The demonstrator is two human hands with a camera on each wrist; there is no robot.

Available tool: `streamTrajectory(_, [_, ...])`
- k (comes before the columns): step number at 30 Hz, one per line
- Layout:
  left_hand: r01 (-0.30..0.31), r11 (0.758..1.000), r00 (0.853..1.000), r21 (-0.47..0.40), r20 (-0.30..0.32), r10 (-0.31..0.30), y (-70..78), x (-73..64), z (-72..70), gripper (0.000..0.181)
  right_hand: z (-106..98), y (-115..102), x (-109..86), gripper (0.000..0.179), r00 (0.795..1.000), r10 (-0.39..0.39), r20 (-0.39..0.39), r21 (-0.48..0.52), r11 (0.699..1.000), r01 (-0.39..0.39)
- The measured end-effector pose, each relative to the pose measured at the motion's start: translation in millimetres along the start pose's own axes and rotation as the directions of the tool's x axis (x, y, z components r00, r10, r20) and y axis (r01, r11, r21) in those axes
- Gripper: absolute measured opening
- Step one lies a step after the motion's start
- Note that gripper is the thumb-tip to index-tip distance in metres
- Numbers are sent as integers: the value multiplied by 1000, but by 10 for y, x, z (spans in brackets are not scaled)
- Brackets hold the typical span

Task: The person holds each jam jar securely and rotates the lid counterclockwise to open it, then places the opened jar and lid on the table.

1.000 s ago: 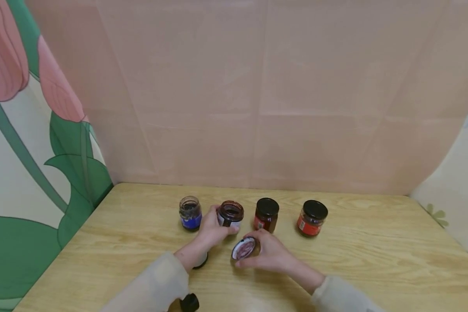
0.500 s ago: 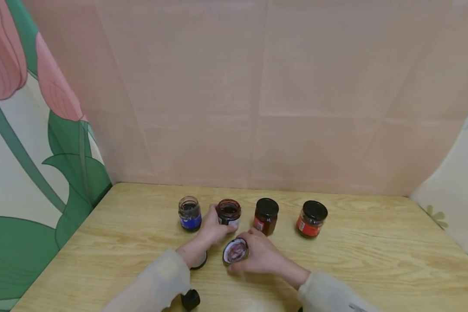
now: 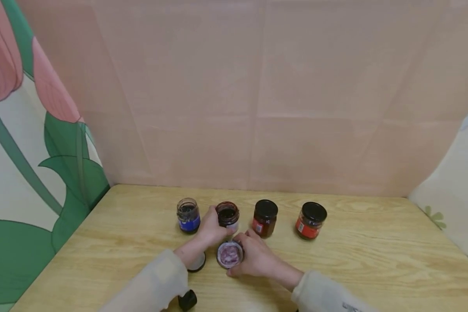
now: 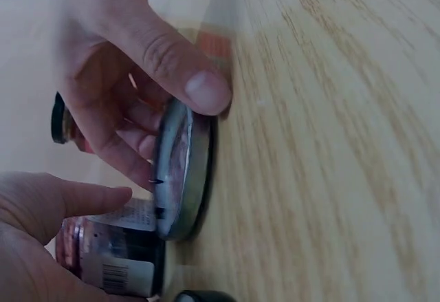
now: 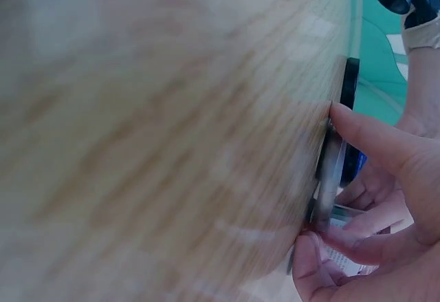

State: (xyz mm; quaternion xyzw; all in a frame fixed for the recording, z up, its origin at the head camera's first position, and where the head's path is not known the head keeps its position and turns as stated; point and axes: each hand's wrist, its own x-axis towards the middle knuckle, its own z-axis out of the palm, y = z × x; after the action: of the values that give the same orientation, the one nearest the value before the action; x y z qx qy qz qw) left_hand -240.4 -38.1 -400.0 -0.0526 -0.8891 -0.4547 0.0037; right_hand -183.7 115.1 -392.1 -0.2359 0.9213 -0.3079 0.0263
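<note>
left hand [image 3: 209, 229] grips an uncapped jar [image 3: 227, 213], upright, lower ctr of frame. right hand [image 3: 256, 255] pinches a lid [image 3: 229, 254] at its edge, just below the jar in frame, smeared inner face up; it's at table level, can't tell if its full weight is down.

what could go wrong: if thumb slips off the rim, lid could flip & smear the wood w/ residue, which looks sticky. jar mouth is uncovered, so a tug or tilt from the left hand might spill it. blue-label jar [image 3: 189, 223], also uncapped, is just beside those knuckles; a bump could tip it. second lid [image 3: 196, 262] is partly hidden by the left forearm, so a low sleeve might drag it; 2 lids this near each other could also get mixed up.

surface/room: light wood-grain table [image 3: 355, 251], bit of sheen at bottom ctr. capped dark jar [image 3: 265, 216] right of ctr, capped red-label jar [image 3: 311, 221] farther right. pinkish cloth [image 3: 195, 95] w/ fold creases fills the bg; tulip print [image 3: 76, 173] along left edge, pale panel [image 3: 458, 195] at right edge.
</note>
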Motion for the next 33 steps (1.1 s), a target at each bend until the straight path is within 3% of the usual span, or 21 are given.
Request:
streamTrajectory(6, [-17,1000,1000,0,26,17,91,-9,-40,85,-10,25,-6,60,1000,-3,7,13,1000,3])
streamTrajectory(12, [27,999,998,39,53,-29,195,-51,-100,94,-16,45,-31,65,1000,0,18,3,1000,0])
streamTrajectory(16, [21,998,999,67,43,-24,271,-47,-183,93,-71,20,-75,75,997,25,66,63,998,-30])
streamTrajectory(20, [-8,996,999,92,35,4,359,-44,-211,93,-202,37,-186,71,997,26,72,113,993,-34])
streamTrajectory(24, [-37,992,998,124,56,30,435,-85,-186,96,-360,113,-295,54,999,-40,1,111,993,39])
streamTrajectory(28, [-114,986,993,126,51,108,524,-110,-159,94,-548,175,-354,37,991,-91,-98,99,990,101])
streamTrajectory(33, [-165,981,986,104,56,160,623,-114,-130,95,-756,216,-395,40,975,-93,-201,37,994,102])
